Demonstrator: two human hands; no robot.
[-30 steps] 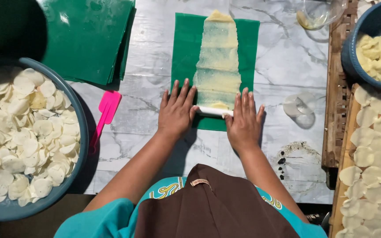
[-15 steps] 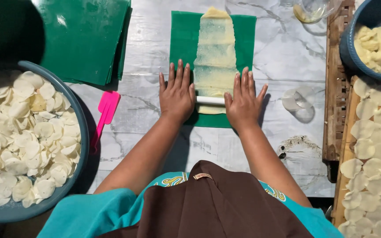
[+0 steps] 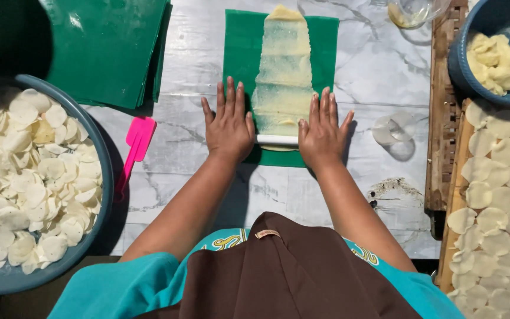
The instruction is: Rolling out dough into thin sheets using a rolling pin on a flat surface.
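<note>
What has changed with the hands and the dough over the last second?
Both hands, left hand and right hand, pushed the white roller a little way up the dough strip. They stay flat on its ends. The green mat and pink spatula stayed put.

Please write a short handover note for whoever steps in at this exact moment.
Left hand: flat, palm down on the left end of the white roller.
Right hand: flat on the right end.
Roller: lies across the near end of the dough strip, on the green mat.
Done: the dough is already a long thin strip running up the mat; cut discs fill the big bowl on the left and cover the board on the right.
Left: the strip is uncut. Clear cutter right of the mat, pink scraper left, more dough in the blue bowl top right.
</note>
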